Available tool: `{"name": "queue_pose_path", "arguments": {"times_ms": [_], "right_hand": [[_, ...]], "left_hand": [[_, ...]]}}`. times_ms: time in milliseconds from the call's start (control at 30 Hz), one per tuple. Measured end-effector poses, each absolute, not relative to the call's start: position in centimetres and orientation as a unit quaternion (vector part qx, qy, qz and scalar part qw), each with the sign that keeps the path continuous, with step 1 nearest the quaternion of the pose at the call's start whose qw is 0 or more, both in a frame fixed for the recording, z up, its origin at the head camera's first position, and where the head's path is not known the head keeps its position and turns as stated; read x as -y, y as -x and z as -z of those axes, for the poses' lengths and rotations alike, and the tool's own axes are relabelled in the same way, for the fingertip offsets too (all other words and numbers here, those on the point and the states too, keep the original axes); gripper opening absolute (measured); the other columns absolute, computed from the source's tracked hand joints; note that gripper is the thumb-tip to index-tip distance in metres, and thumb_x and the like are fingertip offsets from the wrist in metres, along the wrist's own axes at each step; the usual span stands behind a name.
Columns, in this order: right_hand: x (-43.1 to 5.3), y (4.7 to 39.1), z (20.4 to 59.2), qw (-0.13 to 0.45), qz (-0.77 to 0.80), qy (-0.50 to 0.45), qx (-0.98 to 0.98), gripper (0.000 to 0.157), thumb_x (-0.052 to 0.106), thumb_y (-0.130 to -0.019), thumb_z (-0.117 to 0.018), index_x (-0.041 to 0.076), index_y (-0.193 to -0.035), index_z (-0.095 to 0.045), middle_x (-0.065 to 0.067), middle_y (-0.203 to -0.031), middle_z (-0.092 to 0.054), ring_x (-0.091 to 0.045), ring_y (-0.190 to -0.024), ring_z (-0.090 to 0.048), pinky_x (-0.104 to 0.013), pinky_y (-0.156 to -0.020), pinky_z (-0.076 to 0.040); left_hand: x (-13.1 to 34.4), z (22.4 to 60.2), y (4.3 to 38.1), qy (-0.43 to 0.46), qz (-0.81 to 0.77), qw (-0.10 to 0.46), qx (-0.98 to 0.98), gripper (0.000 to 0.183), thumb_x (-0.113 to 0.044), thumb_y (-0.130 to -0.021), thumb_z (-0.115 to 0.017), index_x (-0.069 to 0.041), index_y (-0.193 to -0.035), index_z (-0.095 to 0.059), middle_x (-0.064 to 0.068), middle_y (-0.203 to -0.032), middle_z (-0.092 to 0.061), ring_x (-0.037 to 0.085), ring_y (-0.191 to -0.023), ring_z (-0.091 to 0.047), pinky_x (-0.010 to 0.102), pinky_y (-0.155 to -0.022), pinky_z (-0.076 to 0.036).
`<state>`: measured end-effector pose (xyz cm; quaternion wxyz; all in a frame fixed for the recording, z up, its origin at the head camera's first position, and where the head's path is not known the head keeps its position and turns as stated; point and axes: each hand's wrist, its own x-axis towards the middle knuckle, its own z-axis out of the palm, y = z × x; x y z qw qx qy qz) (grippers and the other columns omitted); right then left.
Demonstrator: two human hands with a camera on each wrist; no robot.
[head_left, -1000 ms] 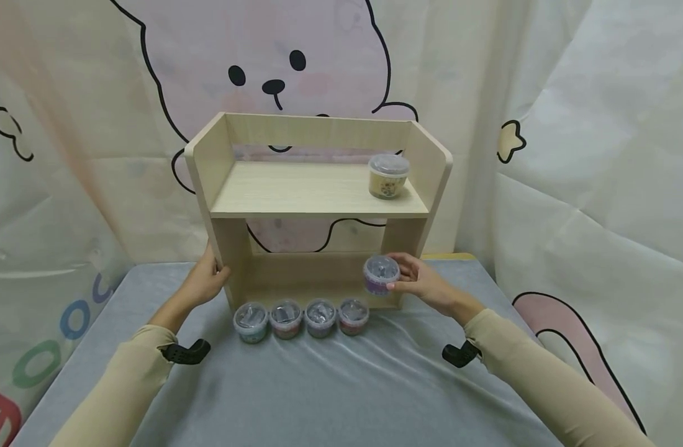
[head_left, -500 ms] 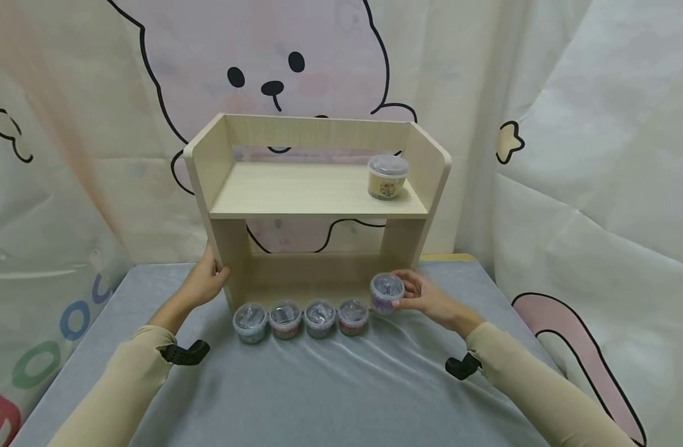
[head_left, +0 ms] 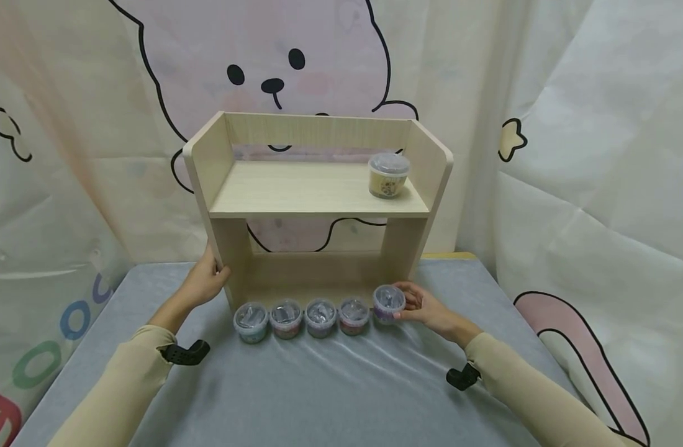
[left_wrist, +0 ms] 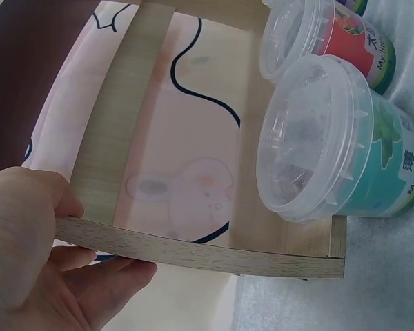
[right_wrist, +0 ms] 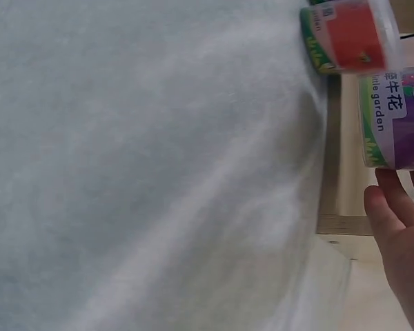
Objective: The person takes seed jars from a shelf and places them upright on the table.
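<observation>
My left hand (head_left: 203, 280) grips the left side panel of a pale wooden two-tier shelf (head_left: 297, 189); in the left wrist view the thumb lies on one face and the fingers behind the edge. My right hand (head_left: 429, 309) holds a small purple-labelled plastic tub (head_left: 388, 304) with a clear lid, at the shelf's lower right front. In the right wrist view its purple and green label (right_wrist: 408, 131) shows above the fingertips. Left of it, several similar lidded tubs stand in a row before the shelf, a teal one (head_left: 251, 323) at the far left and a red one (head_left: 353, 316) nearest.
A yellow tub (head_left: 387, 177) with a lid stands on the upper tier, near its right side panel. Grey-blue cloth (head_left: 319, 397) covers the table. Behind the shelf hangs a printed curtain (head_left: 330, 37).
My right hand has brought the purple tub down and slightly right, from before the lower tier to the right end of the row. My left hand stays on the side panel.
</observation>
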<state>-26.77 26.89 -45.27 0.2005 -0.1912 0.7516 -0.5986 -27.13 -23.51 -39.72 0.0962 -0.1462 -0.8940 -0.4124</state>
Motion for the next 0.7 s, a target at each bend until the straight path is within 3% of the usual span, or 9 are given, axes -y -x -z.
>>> {"name": "queue_pose_path", "arguments": {"times_ms": [400, 700], "right_hand": [[-26.7, 26.5, 46.5, 0.213, 0.604, 0.192, -0.743, 0.073, 0.004, -0.092, -0.071, -0.003, -0.151, -0.028, -0.031, -0.150, -0.045, 0.000, -0.119, -0.059, -0.019, -0.097, -0.050], [-27.0, 26.6, 47.2, 0.221, 0.593, 0.188, -0.751, 0.073, 0.007, -0.093, -0.070, -0.001, -0.151, -0.028, -0.032, -0.153, -0.042, -0.003, -0.123, -0.056, -0.018, -0.098, -0.048]], "left_hand": [[23.6, 39.9, 27.4, 0.143, 0.409, 0.093, 0.896, 0.080, 0.000, -0.096, -0.044, -0.011, -0.161, 0.002, 0.040, -0.150, -0.036, 0.059, -0.133, -0.044, 0.070, -0.101, -0.043], [23.4, 39.7, 27.2, 0.135, 0.400, 0.092, 0.902, 0.080, -0.001, -0.096, -0.045, -0.008, -0.161, 0.002, 0.040, -0.148, -0.039, 0.058, -0.130, -0.047, 0.069, -0.100, -0.043]]}}
